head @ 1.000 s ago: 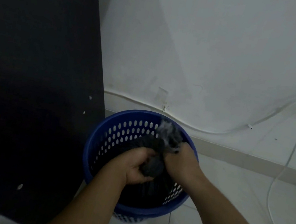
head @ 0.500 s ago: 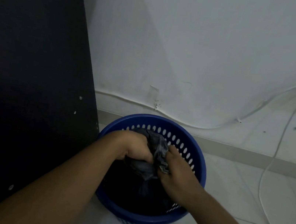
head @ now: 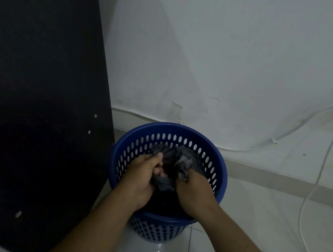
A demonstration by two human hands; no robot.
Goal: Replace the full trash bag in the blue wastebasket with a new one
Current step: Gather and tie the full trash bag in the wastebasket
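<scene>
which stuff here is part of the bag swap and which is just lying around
Part of the job:
- blue wastebasket
- dark trash bag, bunched at its top inside the basket
- left hand and right hand, both closed on the bag

Just lying around:
- black panel beside the basket
- white cable along the wall and floor

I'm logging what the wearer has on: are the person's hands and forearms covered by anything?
No. The left hand and right hand are bare, without gloves. No rings, watch or bracelets show. Both forearms are uncovered down to the frame's edge; no sleeve is visible.
</scene>
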